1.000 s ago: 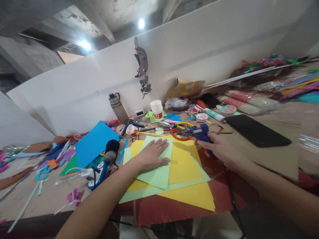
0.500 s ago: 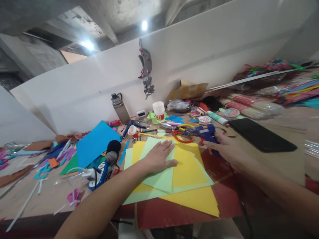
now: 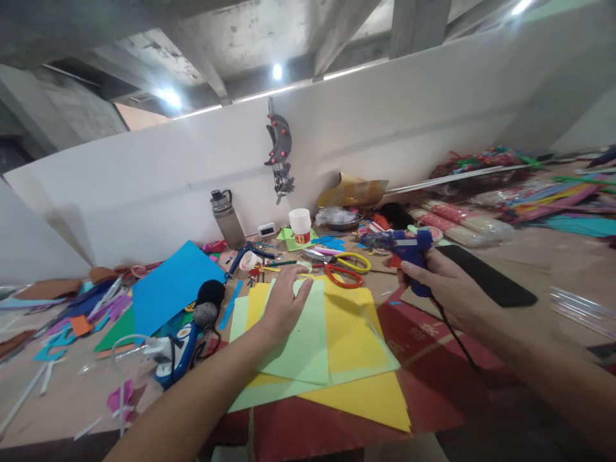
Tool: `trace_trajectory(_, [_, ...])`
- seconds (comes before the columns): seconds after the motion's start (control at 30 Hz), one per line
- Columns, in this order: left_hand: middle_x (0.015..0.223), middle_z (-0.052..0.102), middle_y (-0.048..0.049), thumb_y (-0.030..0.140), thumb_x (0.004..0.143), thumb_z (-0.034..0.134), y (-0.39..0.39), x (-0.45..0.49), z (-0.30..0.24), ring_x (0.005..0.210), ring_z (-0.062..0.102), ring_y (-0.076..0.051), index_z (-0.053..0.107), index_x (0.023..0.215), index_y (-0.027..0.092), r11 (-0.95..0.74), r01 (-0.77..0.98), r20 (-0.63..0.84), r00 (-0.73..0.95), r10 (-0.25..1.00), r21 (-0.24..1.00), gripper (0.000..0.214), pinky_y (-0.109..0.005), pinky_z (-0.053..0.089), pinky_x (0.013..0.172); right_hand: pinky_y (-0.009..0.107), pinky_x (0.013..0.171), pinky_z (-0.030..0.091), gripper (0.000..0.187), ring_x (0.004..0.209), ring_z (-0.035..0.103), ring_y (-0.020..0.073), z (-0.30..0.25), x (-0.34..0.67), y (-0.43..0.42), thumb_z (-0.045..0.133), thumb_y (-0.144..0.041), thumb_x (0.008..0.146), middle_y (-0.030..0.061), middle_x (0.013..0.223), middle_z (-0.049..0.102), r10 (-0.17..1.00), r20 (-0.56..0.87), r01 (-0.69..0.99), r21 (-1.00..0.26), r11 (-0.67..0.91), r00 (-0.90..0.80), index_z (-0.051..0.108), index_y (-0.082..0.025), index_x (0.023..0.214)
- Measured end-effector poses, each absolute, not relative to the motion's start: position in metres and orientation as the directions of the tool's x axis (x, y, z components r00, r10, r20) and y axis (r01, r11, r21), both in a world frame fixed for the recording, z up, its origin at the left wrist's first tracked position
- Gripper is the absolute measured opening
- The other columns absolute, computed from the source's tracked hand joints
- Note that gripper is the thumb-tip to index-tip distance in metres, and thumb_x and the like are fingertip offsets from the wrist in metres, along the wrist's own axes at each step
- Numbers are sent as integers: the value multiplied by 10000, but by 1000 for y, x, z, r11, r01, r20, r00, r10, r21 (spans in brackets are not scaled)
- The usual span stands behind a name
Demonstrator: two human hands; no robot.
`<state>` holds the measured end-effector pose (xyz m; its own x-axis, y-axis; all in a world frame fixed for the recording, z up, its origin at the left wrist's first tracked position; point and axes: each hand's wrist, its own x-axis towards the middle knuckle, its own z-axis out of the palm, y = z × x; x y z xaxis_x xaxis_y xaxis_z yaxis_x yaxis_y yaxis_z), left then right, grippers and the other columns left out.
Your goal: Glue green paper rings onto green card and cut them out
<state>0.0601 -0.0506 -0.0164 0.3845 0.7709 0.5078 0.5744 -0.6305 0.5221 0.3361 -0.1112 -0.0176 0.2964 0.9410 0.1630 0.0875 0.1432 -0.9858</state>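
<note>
Head: cluttered table (image 3: 58, 410); seemingly concrete ceiling (image 3: 269, 32)

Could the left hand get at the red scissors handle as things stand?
Probably yes: the left hand looks empty, and the red scissors handle lies ahead and to its right, with only flat paper visible between them.

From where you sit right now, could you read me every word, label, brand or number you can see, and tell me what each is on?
None can be read with certainty.
Blue glue gun: pale label, too small.
Stacked white cups: red-and-white print, too blurred.
Red board: pale characters, too faint.
Small white device: dark display, no digits I can make out.
</note>
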Motion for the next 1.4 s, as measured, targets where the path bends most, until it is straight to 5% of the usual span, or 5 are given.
trace_trajectory(0.2, [1453, 438, -131, 472, 924, 400, -52, 62, -23, 1371, 349, -260, 457, 1350, 155, -656, 682, 362, 552, 751, 324, 534, -445, 271, 1137, 239, 568, 377, 304, 649, 520, 137, -9, 309, -108, 622, -503, 793, -31, 705, 592, 958, 199, 91, -979, 184, 204, 541, -230, 898])
trace_trajectory(0.37, [1563, 132, -202, 650, 878, 290, -45, 47, -52, 1454, 71, -334, 223, 1480, 19, -381, 893, 42, 383, 923, 239, 875, -481, 136, 1168, 242, 571, 377, 293, 625, 513, 131, -14, 304, -104, 644, -473, 775, -43, 700, 586, 959, 191, 71, -981, 180, 208, 552, -229, 908])
trace_trajectory(0.87, [1558, 47, -240, 752, 816, 205, -41, 30, -42, 1448, -9, -359, 164, 1474, -53, -233, 967, -69, 241, 968, 105, 1041, -467, 56, 1172, 265, 576, 412, 349, 621, 535, 149, -6, 297, -109, 685, -521, 677, -24, 703, 603, 971, 104, 60, -994, 93, 216, 544, -236, 822])
trace_trajectory(1.1, [1585, 95, -100, 744, 834, 134, -51, 56, -34, 1464, 37, -295, 151, 1516, 123, -570, 797, -106, 596, 796, 200, 923, -498, 73, 1174, 254, 560, 391, 337, 593, 494, 136, 2, 294, -114, 684, -509, 676, -30, 644, 579, 966, 151, 76, -988, 138, 212, 536, -223, 775])
trace_trajectory(1.4, [1590, 66, -102, 797, 788, 165, -46, 63, -37, 1460, -8, -327, 127, 1521, 139, -555, 809, -146, 583, 799, 194, 986, -530, 46, 1163, 268, 579, 383, 381, 614, 495, 153, 2, 295, -115, 675, -533, 650, -24, 637, 570, 972, 124, 160, -983, 92, 198, 555, -209, 810])
